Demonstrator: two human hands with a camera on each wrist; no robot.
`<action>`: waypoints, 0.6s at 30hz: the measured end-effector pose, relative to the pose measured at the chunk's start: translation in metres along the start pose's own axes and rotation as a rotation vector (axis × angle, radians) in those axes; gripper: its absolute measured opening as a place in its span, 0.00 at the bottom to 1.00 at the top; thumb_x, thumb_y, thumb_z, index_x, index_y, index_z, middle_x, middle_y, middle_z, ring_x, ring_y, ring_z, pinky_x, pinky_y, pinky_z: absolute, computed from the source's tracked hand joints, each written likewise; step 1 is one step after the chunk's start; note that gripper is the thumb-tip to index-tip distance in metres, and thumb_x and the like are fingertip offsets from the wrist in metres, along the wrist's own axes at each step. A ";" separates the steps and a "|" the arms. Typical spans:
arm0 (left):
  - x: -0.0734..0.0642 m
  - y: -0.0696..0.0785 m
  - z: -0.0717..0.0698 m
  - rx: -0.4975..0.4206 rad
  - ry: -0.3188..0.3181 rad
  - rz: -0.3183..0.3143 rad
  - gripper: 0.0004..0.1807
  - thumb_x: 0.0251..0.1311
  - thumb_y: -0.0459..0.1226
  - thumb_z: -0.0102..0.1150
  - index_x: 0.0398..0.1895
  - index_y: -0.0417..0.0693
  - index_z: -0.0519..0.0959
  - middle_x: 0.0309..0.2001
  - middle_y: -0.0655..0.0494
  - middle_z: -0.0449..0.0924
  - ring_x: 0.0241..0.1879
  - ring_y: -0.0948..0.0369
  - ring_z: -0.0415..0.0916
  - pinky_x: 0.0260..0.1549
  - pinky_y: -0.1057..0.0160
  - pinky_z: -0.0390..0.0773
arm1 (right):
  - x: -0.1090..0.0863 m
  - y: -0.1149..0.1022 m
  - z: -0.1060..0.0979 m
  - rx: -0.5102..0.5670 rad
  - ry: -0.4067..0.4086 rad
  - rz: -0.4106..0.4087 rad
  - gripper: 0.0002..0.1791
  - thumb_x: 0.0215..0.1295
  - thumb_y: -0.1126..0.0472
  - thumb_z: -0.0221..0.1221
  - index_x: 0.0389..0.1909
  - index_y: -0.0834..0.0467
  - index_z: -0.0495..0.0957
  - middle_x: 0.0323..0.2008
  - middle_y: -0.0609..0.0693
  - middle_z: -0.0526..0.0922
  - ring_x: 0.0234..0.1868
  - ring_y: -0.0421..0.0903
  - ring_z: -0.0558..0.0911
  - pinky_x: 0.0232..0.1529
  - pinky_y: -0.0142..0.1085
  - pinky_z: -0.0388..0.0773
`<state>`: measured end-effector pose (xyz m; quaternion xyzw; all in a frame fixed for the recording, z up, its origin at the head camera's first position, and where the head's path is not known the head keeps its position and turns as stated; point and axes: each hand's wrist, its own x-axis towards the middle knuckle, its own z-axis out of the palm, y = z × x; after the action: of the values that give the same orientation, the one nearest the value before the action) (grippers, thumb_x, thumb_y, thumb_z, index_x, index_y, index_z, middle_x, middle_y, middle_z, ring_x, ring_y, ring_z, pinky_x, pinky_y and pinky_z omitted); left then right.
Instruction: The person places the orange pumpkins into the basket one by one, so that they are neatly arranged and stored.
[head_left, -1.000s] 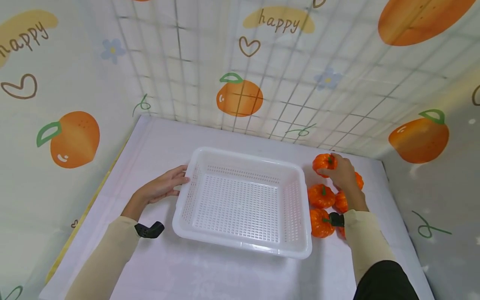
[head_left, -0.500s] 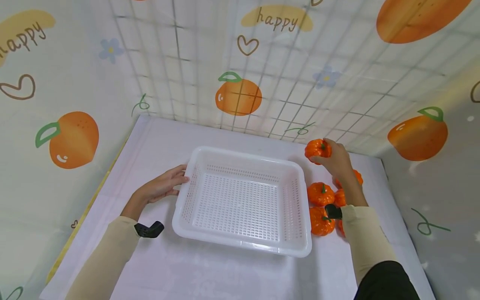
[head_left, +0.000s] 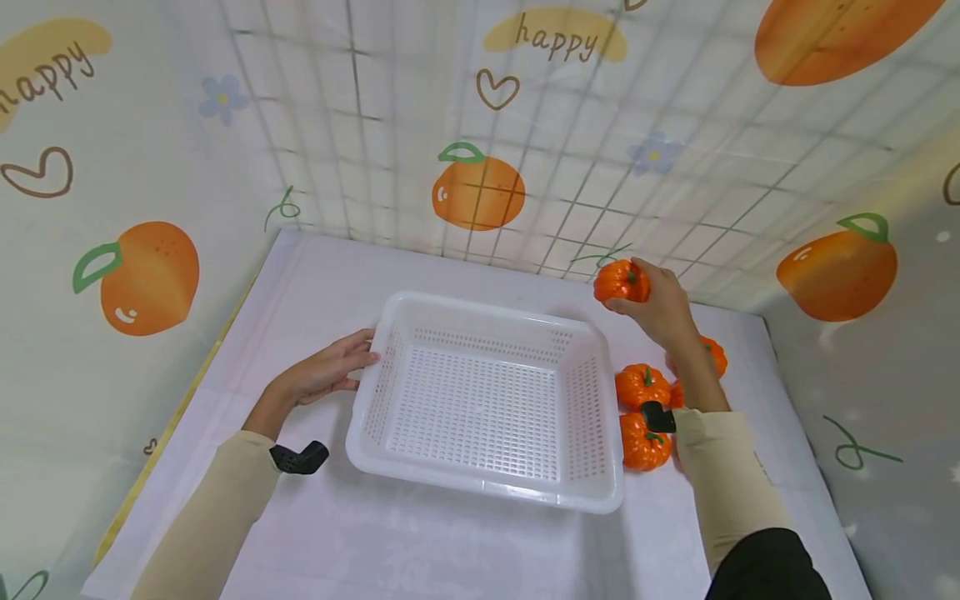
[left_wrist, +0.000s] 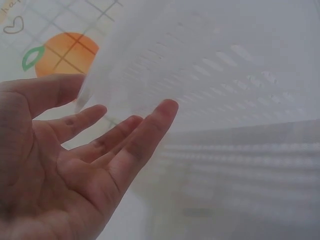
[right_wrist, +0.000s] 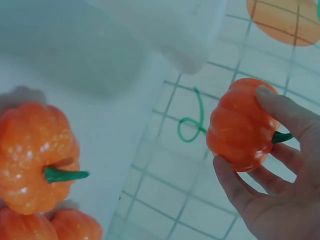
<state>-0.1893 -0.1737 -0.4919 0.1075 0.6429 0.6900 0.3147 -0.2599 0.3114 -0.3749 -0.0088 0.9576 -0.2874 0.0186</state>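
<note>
A small orange toy pumpkin [head_left: 619, 282] with a green stem is held up in my right hand [head_left: 666, 310], beyond the back right corner of the white plastic basket [head_left: 480, 492]. In the right wrist view, thumb and fingers grip the pumpkin [right_wrist: 241, 125] from its sides. My left hand [head_left: 330, 367] touches the basket's left rim. The left wrist view shows its fingers [left_wrist: 145, 135] loosely extended along the outer wall of the basket [left_wrist: 240, 100]. No object lies inside the basket.
Several other pumpkins [head_left: 643, 442] sit on the table right of the basket, some partly hidden by the right forearm. A printed cloth [head_left: 420, 108] over a wire grid forms the back wall. White cloth covers the table [head_left: 360, 542].
My right hand has lifted the pumpkin and carried it left and toward the back, away from the other pumpkins. The left hand and the basket have stayed in place.
</note>
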 end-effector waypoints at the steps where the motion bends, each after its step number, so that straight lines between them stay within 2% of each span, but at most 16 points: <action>1: 0.000 0.000 0.000 0.002 -0.004 0.004 0.33 0.76 0.38 0.48 0.79 0.51 0.49 0.70 0.40 0.63 0.63 0.45 0.70 0.54 0.49 0.79 | -0.001 -0.003 0.000 0.011 0.000 -0.003 0.46 0.67 0.56 0.65 0.78 0.58 0.50 0.68 0.72 0.58 0.65 0.71 0.63 0.63 0.66 0.65; 9: 0.000 -0.002 -0.001 -0.010 0.001 0.004 0.33 0.76 0.38 0.49 0.79 0.53 0.50 0.70 0.42 0.63 0.63 0.45 0.70 0.54 0.48 0.79 | -0.001 -0.028 0.007 0.032 0.017 -0.079 0.45 0.65 0.58 0.66 0.77 0.61 0.53 0.69 0.71 0.59 0.65 0.70 0.65 0.61 0.63 0.68; 18: 0.001 -0.003 -0.001 -0.011 -0.001 0.006 0.33 0.76 0.38 0.48 0.79 0.52 0.50 0.70 0.42 0.64 0.64 0.45 0.69 0.54 0.48 0.79 | 0.000 -0.053 0.014 0.034 -0.001 -0.131 0.45 0.65 0.57 0.67 0.77 0.58 0.54 0.69 0.68 0.59 0.65 0.68 0.65 0.61 0.63 0.69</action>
<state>-0.1897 -0.1738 -0.4950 0.1079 0.6386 0.6945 0.3134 -0.2585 0.2594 -0.3571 -0.0712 0.9499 -0.3042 0.0006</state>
